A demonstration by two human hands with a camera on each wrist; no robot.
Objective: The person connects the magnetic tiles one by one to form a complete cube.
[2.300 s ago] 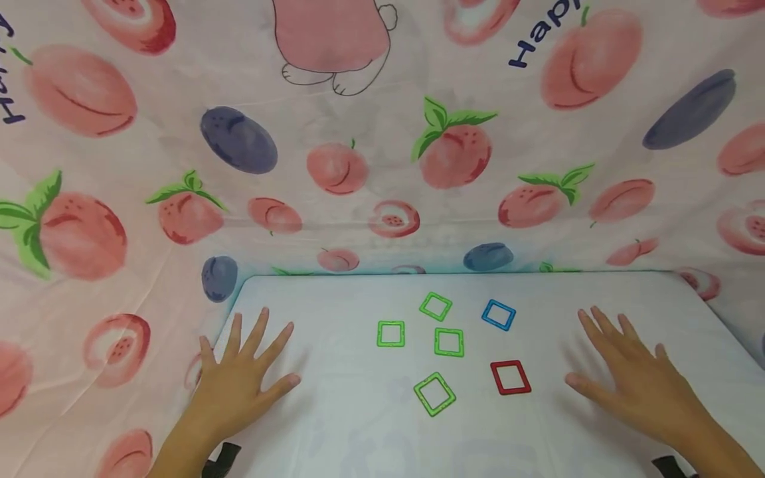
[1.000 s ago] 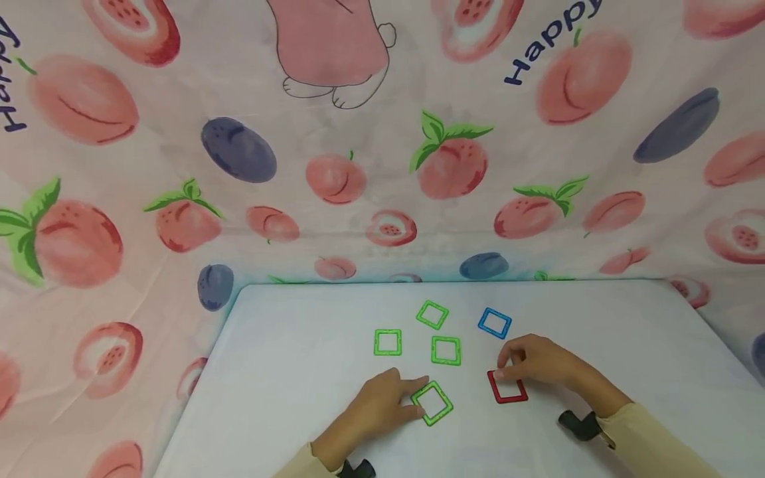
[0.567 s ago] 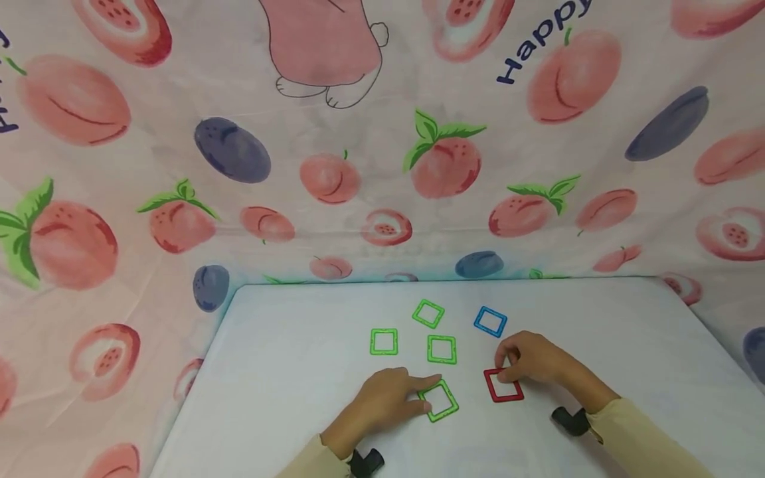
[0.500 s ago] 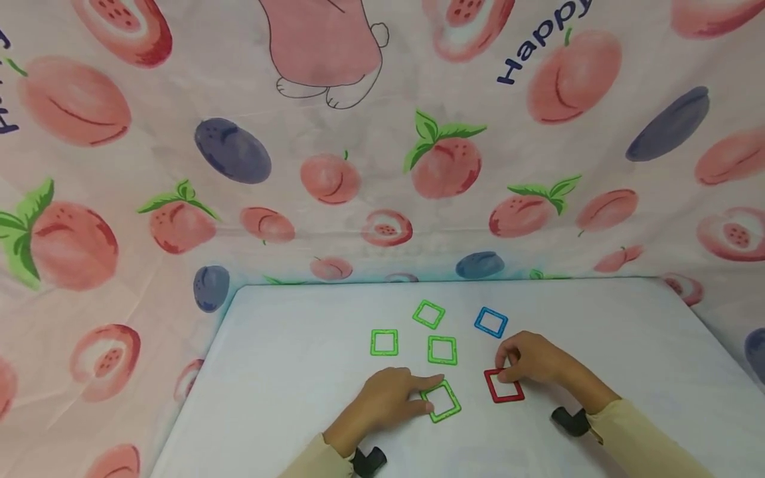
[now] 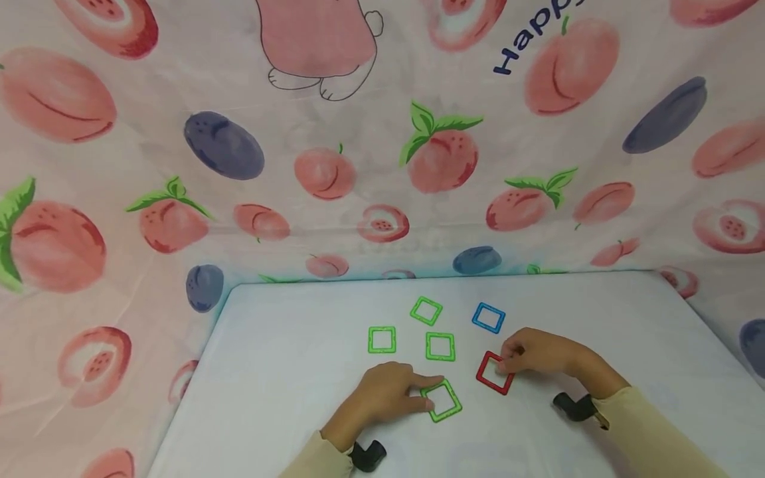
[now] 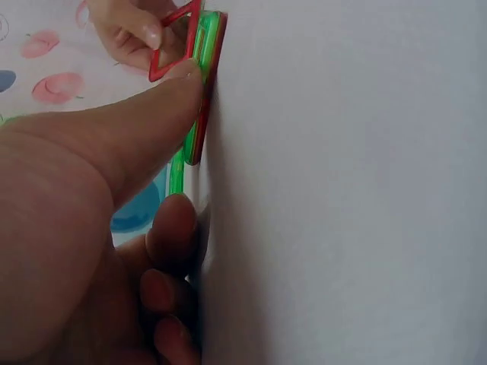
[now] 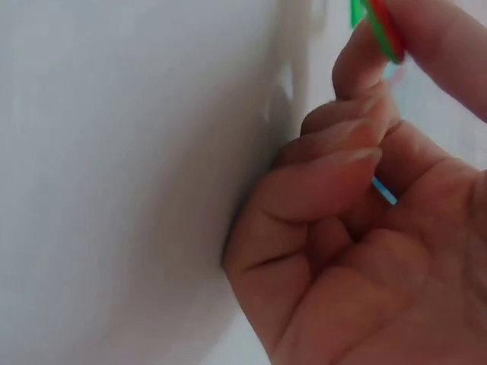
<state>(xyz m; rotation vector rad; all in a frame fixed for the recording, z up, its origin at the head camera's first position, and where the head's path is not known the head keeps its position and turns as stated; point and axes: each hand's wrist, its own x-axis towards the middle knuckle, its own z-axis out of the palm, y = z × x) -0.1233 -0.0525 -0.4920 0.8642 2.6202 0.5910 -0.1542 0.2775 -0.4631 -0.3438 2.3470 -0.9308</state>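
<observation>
In the head view my right hand [image 5: 540,350] pinches a red hollow square tile [image 5: 491,387] at its right corner, between thumb and index finger. The right wrist view shows that tile [image 7: 386,34] edge-on, green beside red, with the other fingers curled below. My left hand [image 5: 385,397] holds the nearest green hollow square tile [image 5: 449,414], thumb on its left side and index finger along its top edge. Seen from the left wrist, the thumb [image 6: 163,110] presses on this tile [image 6: 199,99], which has a red underside.
Three more green tiles, a left one [image 5: 382,328], a middle one [image 5: 440,334] and a back one [image 5: 437,316], lie flat on the white table [image 5: 287,332]. A blue tile [image 5: 501,322] lies behind the right hand. A fruit-patterned cloth [image 5: 358,126] hangs beyond the table.
Both hands came in from the sides to the near green tile and the red tile. The green tile was turned and shifted slightly right. Most recently the red tile has turned and come up in the right hand.
</observation>
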